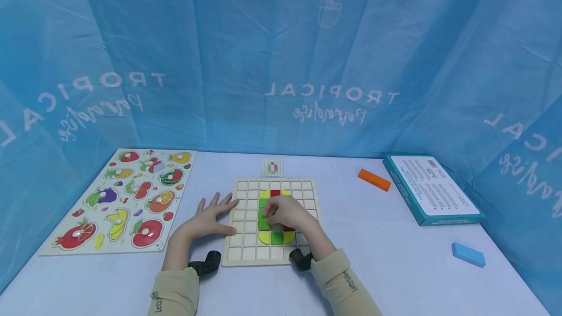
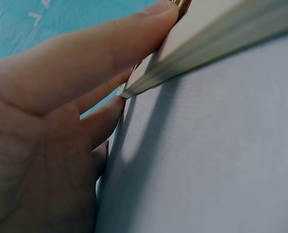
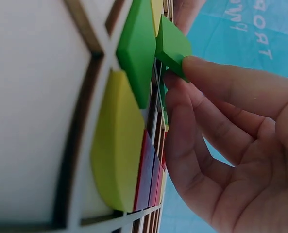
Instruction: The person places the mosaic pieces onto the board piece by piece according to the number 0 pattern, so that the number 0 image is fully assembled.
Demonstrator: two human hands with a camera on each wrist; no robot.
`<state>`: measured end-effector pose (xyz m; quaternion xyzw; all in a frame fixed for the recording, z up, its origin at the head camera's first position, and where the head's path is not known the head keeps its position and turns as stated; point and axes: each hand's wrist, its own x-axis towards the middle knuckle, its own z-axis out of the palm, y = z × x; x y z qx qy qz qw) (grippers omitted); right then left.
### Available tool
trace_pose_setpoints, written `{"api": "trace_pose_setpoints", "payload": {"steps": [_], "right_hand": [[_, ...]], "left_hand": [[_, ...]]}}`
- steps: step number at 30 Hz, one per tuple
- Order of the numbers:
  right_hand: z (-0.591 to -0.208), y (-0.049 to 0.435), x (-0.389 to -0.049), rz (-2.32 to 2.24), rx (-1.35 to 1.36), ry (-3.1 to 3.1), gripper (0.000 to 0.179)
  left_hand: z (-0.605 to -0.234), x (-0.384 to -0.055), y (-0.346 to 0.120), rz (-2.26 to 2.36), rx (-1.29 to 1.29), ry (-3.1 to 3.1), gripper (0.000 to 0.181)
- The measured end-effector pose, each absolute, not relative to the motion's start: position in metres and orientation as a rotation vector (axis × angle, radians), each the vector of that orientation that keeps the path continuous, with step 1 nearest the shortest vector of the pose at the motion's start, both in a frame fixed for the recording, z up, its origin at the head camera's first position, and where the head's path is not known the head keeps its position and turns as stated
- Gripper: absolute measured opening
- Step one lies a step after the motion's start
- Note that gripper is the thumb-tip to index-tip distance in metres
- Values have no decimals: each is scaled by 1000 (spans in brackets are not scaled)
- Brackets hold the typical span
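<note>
A square wooden grid board [image 1: 235, 253] lies in front of me, with yellow rounded tiles [image 1: 264, 239], green tiles [image 1: 277, 239] and red tiles [image 1: 275, 192] set in its middle columns. My left hand [image 1: 206, 221] is spread at the board's left side, thumb and fingertips touching the edge. Over the middle of the board, my right hand [image 1: 287, 212] pinches a green square tile [image 3: 172, 46] between thumb and fingers. In the right wrist view this tile is tilted, close to the board's surface. The right hand hides some of the centre cells in the head view.
A small pattern card [image 1: 272, 167] lies just beyond the board. To the left is a fruit puzzle board [image 1: 145, 172]. On the right are an orange block [image 1: 374, 180], a teal box [image 1: 432, 189] and a blue block [image 1: 468, 254]. A blue curtain hangs behind the table.
</note>
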<state>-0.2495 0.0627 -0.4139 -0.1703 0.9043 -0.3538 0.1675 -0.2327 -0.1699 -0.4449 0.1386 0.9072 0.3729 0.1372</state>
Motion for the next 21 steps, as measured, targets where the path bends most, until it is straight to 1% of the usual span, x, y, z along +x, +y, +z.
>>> {"api": "trace_pose_setpoints", "payload": {"steps": [21], "right_hand": [[-409, 61, -244, -858, -507, 2648, 9]], "left_hand": [[-443, -232, -170, 1042, 406, 2644, 85]]}}
